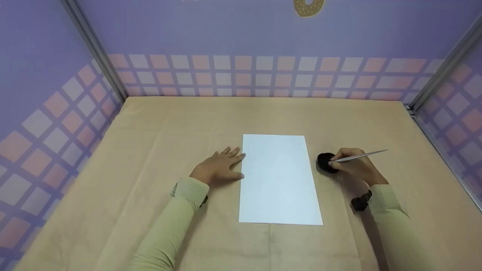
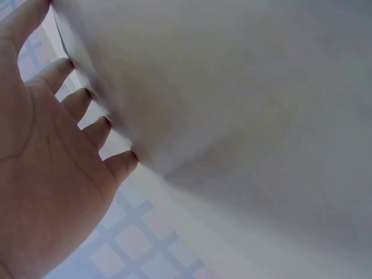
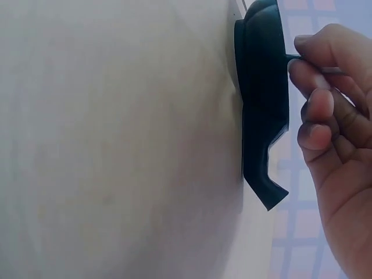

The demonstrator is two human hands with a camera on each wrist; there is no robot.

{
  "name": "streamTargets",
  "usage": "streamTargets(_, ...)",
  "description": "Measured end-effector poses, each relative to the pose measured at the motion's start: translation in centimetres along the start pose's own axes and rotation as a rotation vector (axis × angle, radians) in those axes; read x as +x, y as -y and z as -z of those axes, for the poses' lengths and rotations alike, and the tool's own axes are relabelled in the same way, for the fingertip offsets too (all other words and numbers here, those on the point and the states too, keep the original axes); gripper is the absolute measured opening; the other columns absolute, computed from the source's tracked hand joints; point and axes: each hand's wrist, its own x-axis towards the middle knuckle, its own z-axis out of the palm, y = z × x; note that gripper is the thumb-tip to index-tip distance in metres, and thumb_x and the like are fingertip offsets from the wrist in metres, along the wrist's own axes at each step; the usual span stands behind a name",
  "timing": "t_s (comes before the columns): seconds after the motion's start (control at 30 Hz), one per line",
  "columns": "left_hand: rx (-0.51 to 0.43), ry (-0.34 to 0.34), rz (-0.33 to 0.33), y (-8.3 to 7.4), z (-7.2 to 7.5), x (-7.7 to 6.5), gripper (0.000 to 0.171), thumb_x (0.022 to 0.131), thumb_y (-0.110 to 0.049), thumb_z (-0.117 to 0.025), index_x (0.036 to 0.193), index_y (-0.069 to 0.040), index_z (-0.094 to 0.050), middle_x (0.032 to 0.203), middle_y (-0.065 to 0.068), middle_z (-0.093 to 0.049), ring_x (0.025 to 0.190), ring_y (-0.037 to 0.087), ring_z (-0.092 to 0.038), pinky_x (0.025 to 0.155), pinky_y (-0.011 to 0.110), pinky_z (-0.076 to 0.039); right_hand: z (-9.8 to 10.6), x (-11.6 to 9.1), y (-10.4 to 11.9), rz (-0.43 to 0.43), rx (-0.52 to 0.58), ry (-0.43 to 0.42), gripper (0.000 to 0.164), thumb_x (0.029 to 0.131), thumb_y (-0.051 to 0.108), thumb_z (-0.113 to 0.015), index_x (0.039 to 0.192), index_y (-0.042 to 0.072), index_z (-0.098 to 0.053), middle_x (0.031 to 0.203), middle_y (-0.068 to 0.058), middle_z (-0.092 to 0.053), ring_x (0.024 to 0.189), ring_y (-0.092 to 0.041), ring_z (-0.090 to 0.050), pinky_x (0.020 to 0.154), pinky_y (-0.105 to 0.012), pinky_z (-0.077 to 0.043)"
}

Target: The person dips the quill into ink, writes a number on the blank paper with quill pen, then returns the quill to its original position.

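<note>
A blank white sheet of paper [image 1: 278, 180] lies flat on the tabletop. My left hand [image 1: 219, 167] rests palm down with its fingers spread, thumb and fingertips right at the sheet's left edge. To the right of the paper sits a small black dish [image 1: 323, 162], which shows a spout-like arm at one end in the right wrist view. Over that dish my right hand [image 1: 356, 165] pinches a thin tapered stick [image 1: 371, 153] between thumb and fingers. The stick's lower end goes down toward the dish, and its tip is hidden there.
A tan cloth [image 1: 158, 226] with creases covers the table. Behind it stands a purple wall [image 1: 226, 30] with a pink and white checked band, and metal posts [image 1: 94, 49] rise at the corners. Both wrists carry small black devices.
</note>
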Motion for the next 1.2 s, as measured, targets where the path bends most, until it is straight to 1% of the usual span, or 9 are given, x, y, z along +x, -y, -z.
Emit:
streamTargets(0.07,-0.002,-0.001,-0.003,0.0,0.0,0.0,0.077,0.092,-0.058,-0.050,0.155,-0.026,-0.019,0.163,-0.001,-0.006,0.151,0.028,-0.002,0.121,0.053,-0.005,0.0,0.0,0.3,0.000,-0.001,0.001,0.007,0.085,-0.001,-0.067,0.086,-0.009,-0.067,0.078,-0.017,-0.069,0.060,-0.017,-0.060,0.054,-0.024,-0.050)
streamTargets(0.13,-0.002,0.000,-0.004,0.0,0.0,0.0,0.077,0.092,-0.058,-0.050,0.155,-0.027,-0.019,0.163,-0.001,-0.006,0.151,0.028,-0.001,0.121,0.053,-0.005,-0.1,0.1,-0.2,-0.009,-0.018,-0.001,0.007,0.085,0.000,-0.068,0.085,-0.008,-0.068,0.078,-0.017,-0.069,0.060,-0.017,-0.060,0.053,-0.023,-0.049)
streamTargets(0.27,-0.005,0.001,-0.002,0.1,0.0,0.1,0.077,0.091,-0.059,-0.050,0.155,-0.027,-0.019,0.163,-0.002,-0.005,0.151,0.028,-0.001,0.121,0.053,-0.005,0.0,0.4,-1.6,-0.049,-0.048,-0.008,0.010,0.086,0.005,-0.070,0.085,-0.004,-0.069,0.077,-0.007,-0.069,0.059,-0.014,-0.057,0.053,-0.020,-0.046)
streamTargets(0.37,-0.006,0.001,0.000,0.1,0.0,0.1,0.077,0.091,-0.059,-0.050,0.155,-0.027,-0.019,0.163,-0.002,-0.005,0.151,0.027,-0.001,0.121,0.053,-0.004,0.0,0.6,-2.3,-0.055,-0.063,-0.014,0.012,0.086,0.007,-0.070,0.086,-0.005,-0.069,0.076,-0.002,-0.069,0.059,-0.011,-0.055,0.052,-0.019,-0.045)
streamTargets(0.53,-0.006,0.001,0.002,0.1,-0.1,0.1,0.078,0.091,-0.059,-0.050,0.155,-0.027,-0.020,0.163,-0.002,-0.005,0.151,0.028,-0.001,0.121,0.053,-0.004,0.0,0.7,-2.6,-0.019,-0.051,-0.020,0.010,0.086,0.002,-0.069,0.087,-0.008,-0.068,0.077,-0.007,-0.069,0.059,-0.012,-0.056,0.051,-0.020,-0.045)
streamTargets(0.73,-0.010,0.000,-0.003,0.1,-0.1,0.1,0.078,0.091,-0.058,-0.051,0.155,-0.027,-0.020,0.163,-0.002,-0.006,0.150,0.028,-0.002,0.121,0.053,-0.005,0.1,0.5,-2.6,-0.008,-0.038,-0.050,0.008,0.086,0.003,-0.069,0.087,-0.005,-0.069,0.080,-0.009,-0.069,0.063,-0.013,-0.060,0.053,-0.019,-0.047)
streamTargets(0.87,-0.014,0.001,-0.005,0.1,-0.1,0.0,0.078,0.091,-0.058,-0.051,0.155,-0.027,-0.020,0.163,-0.001,-0.006,0.151,0.028,-0.002,0.121,0.053,-0.005,0.0,0.4,-1.9,0.009,0.007,-0.064,0.006,0.086,0.001,-0.068,0.086,-0.006,-0.068,0.082,-0.013,-0.070,0.063,-0.013,-0.062,0.052,-0.020,-0.048)
streamTargets(1.0,-0.012,0.003,-0.005,0.1,0.0,0.0,0.079,0.090,-0.058,-0.052,0.155,-0.027,-0.019,0.163,-0.001,-0.006,0.151,0.028,-0.001,0.121,0.053,-0.005,0.0,0.1,-0.3,0.028,0.045,-0.067,0.008,0.087,-0.002,-0.066,0.084,-0.009,-0.065,0.079,-0.018,-0.068,0.058,-0.008,-0.056,0.048,-0.020,-0.044)
streamTargets(1.2,-0.024,0.000,-0.008,0.0,-0.1,-0.1,0.077,0.090,-0.057,-0.052,0.155,-0.028,-0.020,0.163,-0.002,-0.006,0.151,0.027,-0.001,0.121,0.053,-0.004,0.1,-0.3,1.4,0.001,0.024,-0.082,0.011,0.088,0.002,-0.066,0.085,-0.009,-0.065,0.077,-0.023,-0.064,0.054,-0.004,-0.046,0.046,-0.021,-0.039)
